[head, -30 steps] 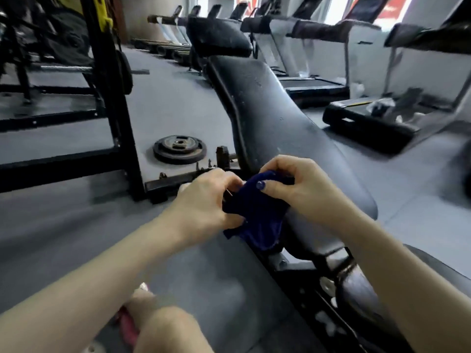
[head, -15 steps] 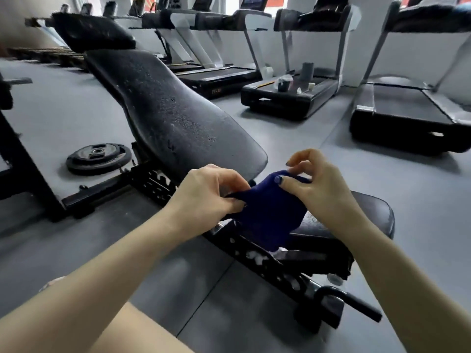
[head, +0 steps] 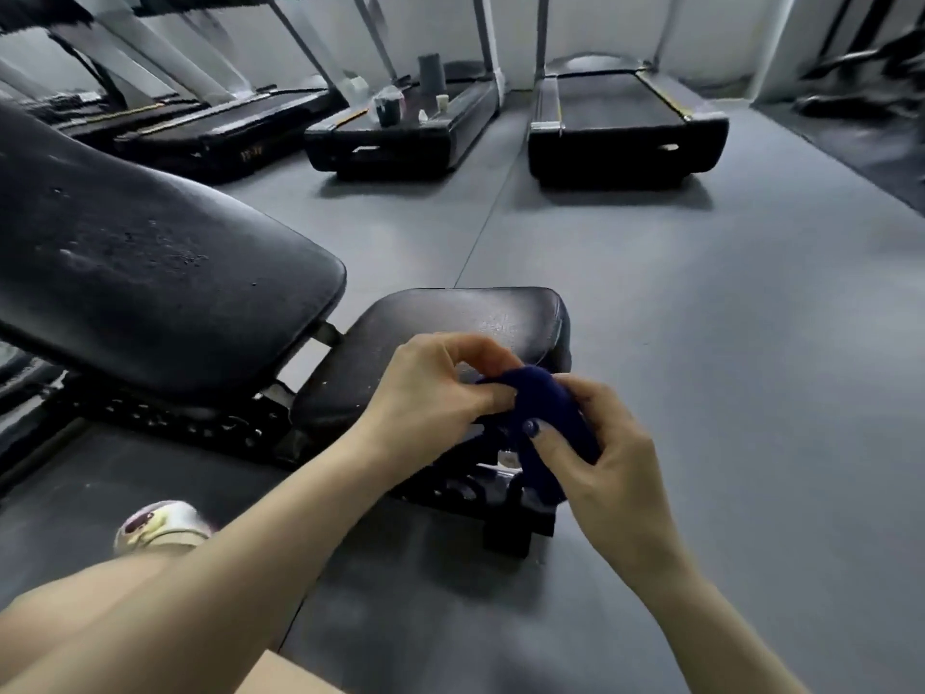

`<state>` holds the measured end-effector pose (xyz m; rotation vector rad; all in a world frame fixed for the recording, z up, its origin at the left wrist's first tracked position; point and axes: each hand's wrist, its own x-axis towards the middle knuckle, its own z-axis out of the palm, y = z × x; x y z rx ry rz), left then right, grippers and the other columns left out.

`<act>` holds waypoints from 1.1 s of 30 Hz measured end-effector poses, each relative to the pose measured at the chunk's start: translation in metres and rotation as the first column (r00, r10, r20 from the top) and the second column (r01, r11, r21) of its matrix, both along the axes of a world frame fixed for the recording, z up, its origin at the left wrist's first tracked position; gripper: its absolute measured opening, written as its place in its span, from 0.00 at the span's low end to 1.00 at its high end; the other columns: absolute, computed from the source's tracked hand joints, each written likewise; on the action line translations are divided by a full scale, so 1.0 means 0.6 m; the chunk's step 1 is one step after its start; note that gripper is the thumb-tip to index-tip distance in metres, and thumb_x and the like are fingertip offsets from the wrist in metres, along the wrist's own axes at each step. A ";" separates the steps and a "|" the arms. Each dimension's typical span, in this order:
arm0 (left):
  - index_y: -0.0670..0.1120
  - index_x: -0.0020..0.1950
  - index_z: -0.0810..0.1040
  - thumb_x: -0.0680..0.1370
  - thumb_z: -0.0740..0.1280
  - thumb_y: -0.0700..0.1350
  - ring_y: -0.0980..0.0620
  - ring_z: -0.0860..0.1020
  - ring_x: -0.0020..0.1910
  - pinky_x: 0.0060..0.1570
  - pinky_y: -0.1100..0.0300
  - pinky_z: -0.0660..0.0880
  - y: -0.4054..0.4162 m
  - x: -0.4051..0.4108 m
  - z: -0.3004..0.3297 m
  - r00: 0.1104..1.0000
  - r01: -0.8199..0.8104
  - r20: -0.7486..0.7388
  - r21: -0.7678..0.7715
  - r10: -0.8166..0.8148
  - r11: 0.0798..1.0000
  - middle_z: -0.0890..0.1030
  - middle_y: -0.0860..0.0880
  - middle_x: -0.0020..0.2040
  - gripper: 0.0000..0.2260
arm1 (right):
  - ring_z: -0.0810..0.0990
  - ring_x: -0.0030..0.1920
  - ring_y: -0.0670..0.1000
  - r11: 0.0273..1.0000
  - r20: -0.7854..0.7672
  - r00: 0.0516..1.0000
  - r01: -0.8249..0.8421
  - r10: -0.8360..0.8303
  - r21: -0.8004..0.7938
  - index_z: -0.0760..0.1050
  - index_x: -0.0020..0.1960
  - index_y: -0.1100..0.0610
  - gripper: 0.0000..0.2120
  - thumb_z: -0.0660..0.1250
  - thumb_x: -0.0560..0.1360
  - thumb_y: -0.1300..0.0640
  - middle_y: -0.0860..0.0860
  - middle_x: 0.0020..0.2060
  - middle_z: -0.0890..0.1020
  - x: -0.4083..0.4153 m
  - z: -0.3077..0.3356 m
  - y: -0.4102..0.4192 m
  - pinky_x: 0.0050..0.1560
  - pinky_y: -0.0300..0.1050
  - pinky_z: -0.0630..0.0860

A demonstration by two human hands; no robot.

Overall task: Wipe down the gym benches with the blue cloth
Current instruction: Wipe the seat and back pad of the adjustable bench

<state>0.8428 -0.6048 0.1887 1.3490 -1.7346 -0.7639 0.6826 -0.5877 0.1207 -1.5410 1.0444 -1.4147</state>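
Note:
A black padded gym bench stands in front of me, its long inclined back pad (head: 150, 273) at the left and its small seat pad (head: 450, 328) in the middle. The dark blue cloth (head: 545, 418) is bunched up just above the seat pad's near edge. My left hand (head: 425, 398) pinches the cloth's left side. My right hand (head: 600, 458) grips its right side, thumb on top. Both hands hold it in the air, apart from the pad. The back pad shows specks and droplets.
Several treadmills (head: 625, 122) line the far wall; one (head: 410, 122) carries small bottles and containers. The bench's black metal frame (head: 210, 428) runs along the grey rubber floor (head: 701, 343). My shoe (head: 160, 528) is at lower left.
The view has swung right, from the back pad toward the seat pad and treadmills. Both hands keep hold of the cloth and have gathered it into a tighter bundle.

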 end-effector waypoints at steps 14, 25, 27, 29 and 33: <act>0.48 0.75 0.65 0.80 0.61 0.51 0.64 0.58 0.73 0.69 0.75 0.49 -0.053 0.049 -0.135 0.857 -0.024 0.505 -0.161 0.103 0.987 0.64 0.56 0.75 0.24 | 0.76 0.45 0.43 0.778 -0.070 0.781 0.602 -0.620 -0.178 0.76 0.57 0.58 0.15 0.72 0.72 0.63 0.51 0.49 0.81 -0.015 -0.086 -0.130 0.49 0.25 0.71; 0.51 0.76 0.62 0.78 0.53 0.55 0.60 0.56 0.76 0.75 0.53 0.57 -0.060 0.063 -0.181 0.873 0.023 0.481 -0.205 0.081 0.979 0.61 0.57 0.76 0.27 | 0.77 0.60 0.53 0.885 0.105 0.894 0.446 -0.435 -0.131 0.76 0.58 0.54 0.11 0.67 0.76 0.58 0.54 0.57 0.79 0.017 -0.110 -0.166 0.60 0.54 0.76; 0.50 0.76 0.63 0.78 0.53 0.55 0.60 0.56 0.76 0.74 0.53 0.57 -0.060 0.063 -0.184 0.873 0.020 0.481 -0.216 0.088 0.976 0.61 0.56 0.76 0.26 | 0.77 0.60 0.54 0.880 0.119 0.893 0.448 -0.434 -0.155 0.75 0.57 0.54 0.10 0.66 0.76 0.59 0.55 0.57 0.78 0.026 -0.108 -0.163 0.61 0.53 0.75; 0.49 0.76 0.63 0.78 0.53 0.54 0.58 0.57 0.76 0.74 0.52 0.57 -0.059 0.063 -0.186 0.869 0.028 0.488 -0.222 0.086 0.975 0.61 0.55 0.76 0.26 | 0.75 0.63 0.54 0.864 0.042 0.910 0.406 -0.413 -0.297 0.74 0.58 0.56 0.12 0.67 0.76 0.64 0.56 0.59 0.76 0.029 -0.119 -0.144 0.63 0.47 0.74; 0.49 0.77 0.59 0.79 0.53 0.54 0.59 0.53 0.77 0.75 0.58 0.50 -0.051 0.072 -0.191 0.869 0.030 0.486 -0.232 0.089 0.972 0.58 0.56 0.77 0.27 | 0.75 0.60 0.52 0.788 -0.174 0.914 0.205 -0.366 -0.580 0.73 0.57 0.59 0.13 0.67 0.74 0.68 0.57 0.58 0.75 -0.021 -0.124 -0.133 0.63 0.43 0.72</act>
